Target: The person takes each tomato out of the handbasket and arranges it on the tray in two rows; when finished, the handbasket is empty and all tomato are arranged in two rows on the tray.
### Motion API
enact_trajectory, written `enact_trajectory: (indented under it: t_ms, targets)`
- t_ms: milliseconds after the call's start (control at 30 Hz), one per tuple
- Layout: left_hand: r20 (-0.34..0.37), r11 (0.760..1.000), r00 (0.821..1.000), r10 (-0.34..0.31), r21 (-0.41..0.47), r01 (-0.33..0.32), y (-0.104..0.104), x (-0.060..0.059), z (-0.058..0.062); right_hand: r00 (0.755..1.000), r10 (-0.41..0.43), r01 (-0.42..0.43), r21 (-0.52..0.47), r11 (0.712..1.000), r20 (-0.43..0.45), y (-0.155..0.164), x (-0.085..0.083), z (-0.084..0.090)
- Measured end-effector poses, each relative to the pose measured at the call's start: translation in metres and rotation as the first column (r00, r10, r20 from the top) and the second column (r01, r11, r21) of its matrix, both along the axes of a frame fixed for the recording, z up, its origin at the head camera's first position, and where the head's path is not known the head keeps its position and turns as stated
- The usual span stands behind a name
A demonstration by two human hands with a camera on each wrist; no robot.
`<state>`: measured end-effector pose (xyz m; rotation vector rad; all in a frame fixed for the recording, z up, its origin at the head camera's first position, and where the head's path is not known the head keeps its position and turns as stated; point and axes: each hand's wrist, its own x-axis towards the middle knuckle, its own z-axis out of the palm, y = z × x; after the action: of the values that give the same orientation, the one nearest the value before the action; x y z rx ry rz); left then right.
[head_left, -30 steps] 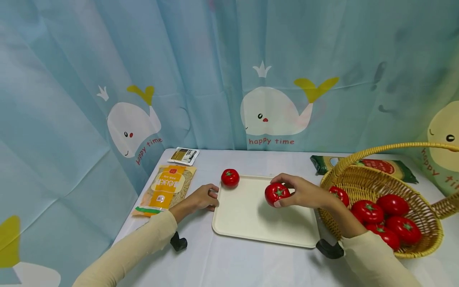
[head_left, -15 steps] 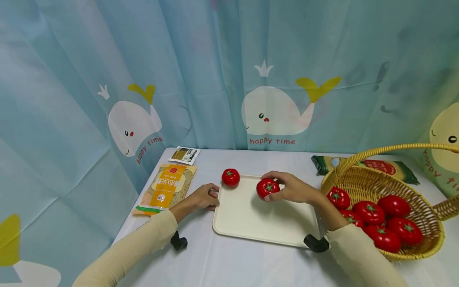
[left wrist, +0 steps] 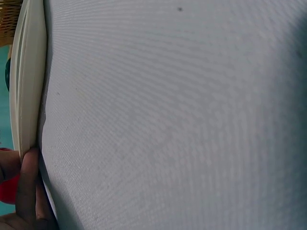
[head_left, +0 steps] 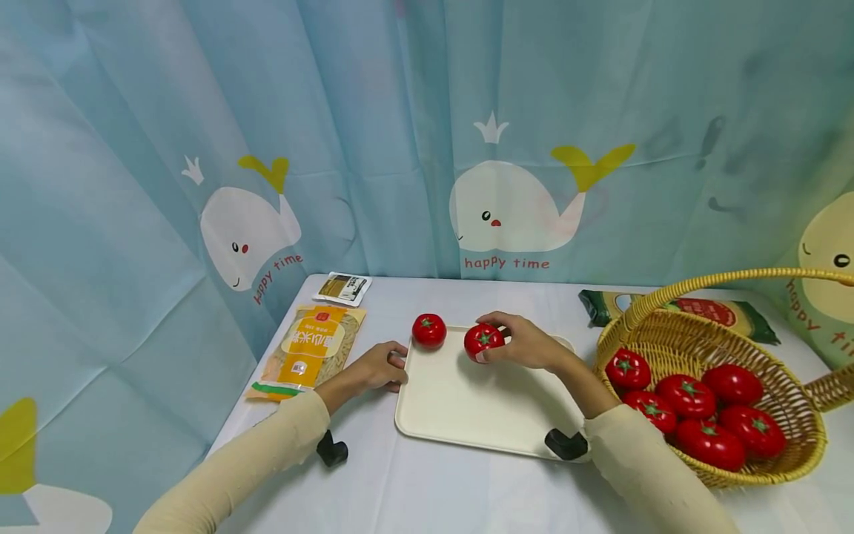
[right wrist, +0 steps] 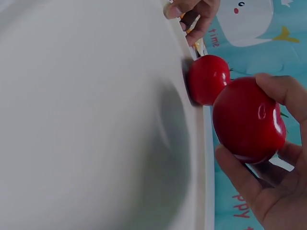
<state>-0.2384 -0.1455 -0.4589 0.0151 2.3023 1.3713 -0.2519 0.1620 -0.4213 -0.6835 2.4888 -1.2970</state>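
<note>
My right hand (head_left: pixel 534 344) grips a red tomato (head_left: pixel 483 342) by its sides, above the far part of the cream tray (head_left: pixel 454 404). In the right wrist view, the held tomato (right wrist: pixel 249 120) hangs over the tray with its shadow below. A second tomato (head_left: pixel 429 331) sits at the tray's far left corner, touched by no hand. At the left edge, my left hand (head_left: pixel 378 366) pinches the tray's rim. The left wrist view has its fingers (left wrist: pixel 28 184) against the rim (left wrist: pixel 32 96); the rest of that hand is cut off.
A wicker basket (head_left: pixel 787 363) with a tall handle holds several tomatoes (head_left: pixel 710 443) on the right. Behind it lies a green packet (head_left: pixel 594 305). On the left are a yellow food bag (head_left: pixel 310 347) and a small sachet (head_left: pixel 343 288). A patterned curtain (head_left: pixel 400 148) closes the back.
My right hand has carried its tomato left and toward the back of the tray, nearer the corner tomato. The left hand has stayed at the tray's left edge.
</note>
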Motion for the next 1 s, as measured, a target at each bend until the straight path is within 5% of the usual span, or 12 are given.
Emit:
enact_trajectory:
  t_ms: [400,1000]
  targets:
    - [-0.002,1.000,1.000,0.003,0.000,-0.003,-0.001,0.001,-0.001,0.992,-0.127,0.126,0.046,0.991,0.010,-0.013,-0.014,-0.012]
    - [0.007,1.000,1.000,0.001,-0.028,-0.001,0.000,-0.001,-0.002,0.983,-0.183,0.180,0.109,0.978,0.014,-0.024,-0.024,-0.019]
